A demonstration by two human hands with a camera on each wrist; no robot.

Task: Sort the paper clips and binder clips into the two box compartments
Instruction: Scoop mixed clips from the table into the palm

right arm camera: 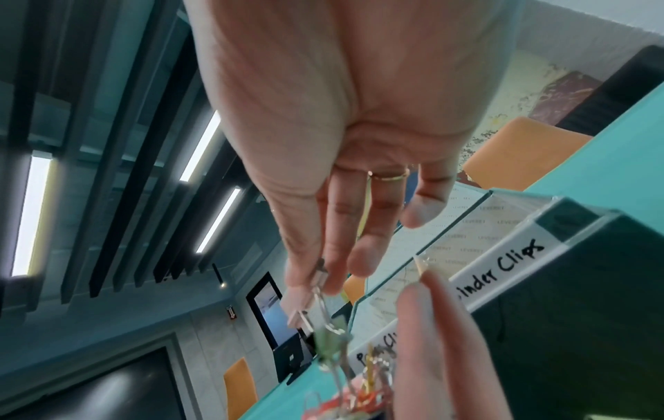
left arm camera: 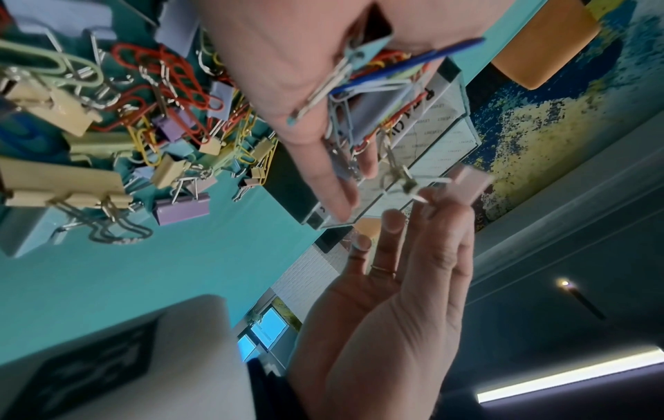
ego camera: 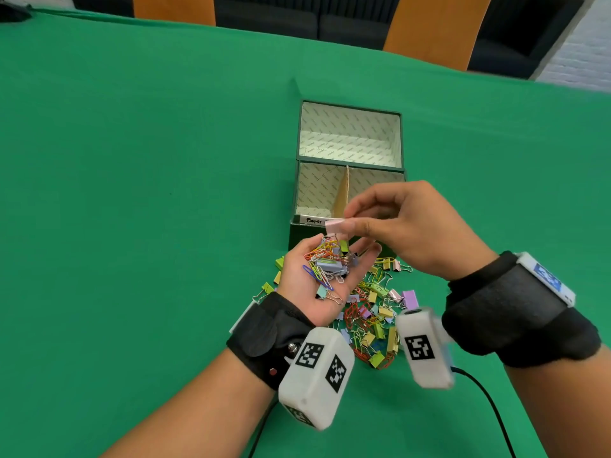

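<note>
Left hand (ego camera: pixel 317 279), palm up, fingers loosely cupped, carries a tangle of coloured wire paper clips and small binder clips (ego camera: pixel 325 262). Right hand (ego camera: pixel 406 229), at about 1 o'clock from the left palm, pinches a pale pink metal binder clip (ego camera: pixel 335 225) between thumb and forefinger; remaining fingers relaxed. A green clip dangles from the pink one.

Dark green cardboard box (ego camera: pixel 296 180) with a cardboard divider (ego camera: pixel 344 193) sits at 12 o'clock, just beyond the hands; both compartments look bare where visible. Front labels read "Paper" left, "…inder Clips" right.

Loose pile of mixed pastel binder clips and paper clips (ego camera: pixel 370 322) lies on the green tablecloth (ego camera: pixel 148 193) at 6 o'clock from the box, beneath the hands.
</note>
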